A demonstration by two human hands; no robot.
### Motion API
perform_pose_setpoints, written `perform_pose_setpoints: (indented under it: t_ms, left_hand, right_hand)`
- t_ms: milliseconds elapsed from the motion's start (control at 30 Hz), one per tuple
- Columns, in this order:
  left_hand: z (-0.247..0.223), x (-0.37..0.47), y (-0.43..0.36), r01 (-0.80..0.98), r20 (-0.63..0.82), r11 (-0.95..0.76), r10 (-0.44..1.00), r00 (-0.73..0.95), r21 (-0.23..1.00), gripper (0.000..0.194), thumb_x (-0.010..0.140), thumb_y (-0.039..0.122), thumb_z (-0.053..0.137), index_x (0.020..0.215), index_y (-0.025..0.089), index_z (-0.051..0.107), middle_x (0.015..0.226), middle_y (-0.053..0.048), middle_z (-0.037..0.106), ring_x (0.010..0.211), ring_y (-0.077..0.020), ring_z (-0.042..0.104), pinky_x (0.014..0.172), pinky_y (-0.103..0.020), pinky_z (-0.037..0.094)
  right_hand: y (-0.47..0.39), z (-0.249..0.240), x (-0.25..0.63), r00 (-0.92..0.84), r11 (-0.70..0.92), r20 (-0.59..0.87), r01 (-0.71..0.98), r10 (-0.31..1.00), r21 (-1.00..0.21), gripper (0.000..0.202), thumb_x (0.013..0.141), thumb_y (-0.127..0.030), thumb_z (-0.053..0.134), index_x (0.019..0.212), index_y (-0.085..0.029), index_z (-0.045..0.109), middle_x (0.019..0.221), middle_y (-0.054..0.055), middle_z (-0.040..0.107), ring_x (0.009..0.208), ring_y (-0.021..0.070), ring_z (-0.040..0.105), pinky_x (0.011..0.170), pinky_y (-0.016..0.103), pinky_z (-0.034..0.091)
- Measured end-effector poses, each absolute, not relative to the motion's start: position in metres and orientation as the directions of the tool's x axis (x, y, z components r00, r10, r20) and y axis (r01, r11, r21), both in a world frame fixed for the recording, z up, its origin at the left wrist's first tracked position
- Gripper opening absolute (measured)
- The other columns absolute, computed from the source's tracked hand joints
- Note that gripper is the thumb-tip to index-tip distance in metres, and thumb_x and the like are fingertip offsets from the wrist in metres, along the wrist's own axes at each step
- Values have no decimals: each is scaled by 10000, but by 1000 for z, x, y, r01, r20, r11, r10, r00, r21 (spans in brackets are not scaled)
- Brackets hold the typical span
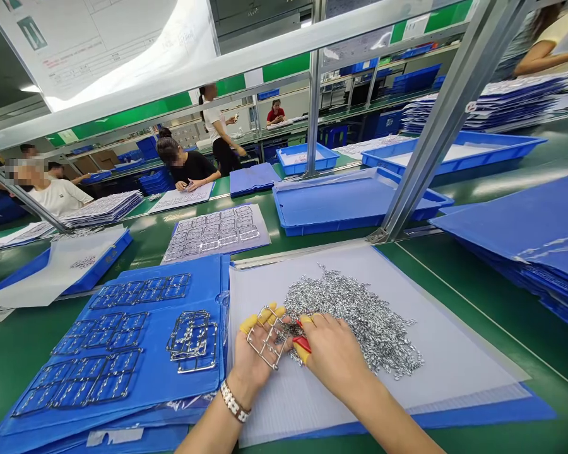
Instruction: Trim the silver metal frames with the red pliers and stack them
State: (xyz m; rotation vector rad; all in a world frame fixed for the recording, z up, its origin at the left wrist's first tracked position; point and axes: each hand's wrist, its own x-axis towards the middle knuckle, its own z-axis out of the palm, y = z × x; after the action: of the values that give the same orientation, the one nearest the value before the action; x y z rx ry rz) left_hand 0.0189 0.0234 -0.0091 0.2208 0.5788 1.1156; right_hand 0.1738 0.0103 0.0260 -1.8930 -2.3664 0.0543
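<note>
My left hand (249, 356), yellow covers on its fingertips, holds a small silver wire frame (266, 345) with crossbars, tilted over the palm. My right hand (336, 353) is closed around red-handled pliers (301, 344); their dark jaws are near the frame's right side, partly hidden by the fingers. Just beyond both hands, a heap of small shiny metal pieces (345, 309) spreads over a white sheet (435, 353). To the left, a loose stack of similar wire frames (192, 340) lies on a blue sheet (158, 372), alongside rows of wire frames (78, 378).
Further back are a white sheet with wire frames (213, 232), a blue tray (331, 221) and a metal post (435, 126). A blue tray (116, 252) stands left, and stacked blue sheets (525, 214) lie right. Several people work across the green table (459, 277).
</note>
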Motion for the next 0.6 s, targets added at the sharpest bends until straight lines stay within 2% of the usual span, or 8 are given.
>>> perform_pose_setpoints:
  t_ms: [100, 300, 467, 600]
  left_hand:
    - [-9, 19, 25, -783, -305, 445, 891, 336, 435, 375, 862, 336, 459, 1122, 136, 638, 1258, -133, 602, 1091, -289, 576, 762, -400, 506]
    - [-10, 25, 25, -759, -316, 431, 898, 307, 488, 360, 854, 315, 491, 1135, 138, 631, 1281, -137, 583, 1105, -282, 568, 716, -363, 511]
    - [-10, 28, 25, -739, -334, 423, 900, 278, 524, 338, 841, 293, 521, 1118, 139, 641, 1271, -135, 589, 1097, -277, 572, 739, -351, 509]
    - [-11, 27, 25, -741, -332, 418, 903, 275, 525, 360, 836, 301, 518, 1133, 134, 632, 1264, -143, 592, 1101, -287, 570, 726, -356, 511]
  right_hand:
    - [6, 22, 177, -217, 222, 59, 970, 974, -103, 172, 849, -266, 517, 936, -180, 638, 933, 101, 662, 918, 270, 579, 760, 384, 364]
    - [4, 26, 174, -220, 223, 35, 969, 975, -102, 170, 844, -250, 523, 950, -170, 630, 946, 109, 659, 926, 263, 564, 757, 372, 340]
    - [6, 26, 173, -227, 228, 24, 968, 974, -100, 171, 831, -192, 519, 952, -172, 638, 938, 111, 662, 922, 274, 583, 743, 373, 356]
    - [6, 25, 174, -229, 226, -17, 968, 973, -107, 144, 806, -156, 545, 906, -169, 647, 886, 100, 669, 863, 248, 616, 718, 344, 374]
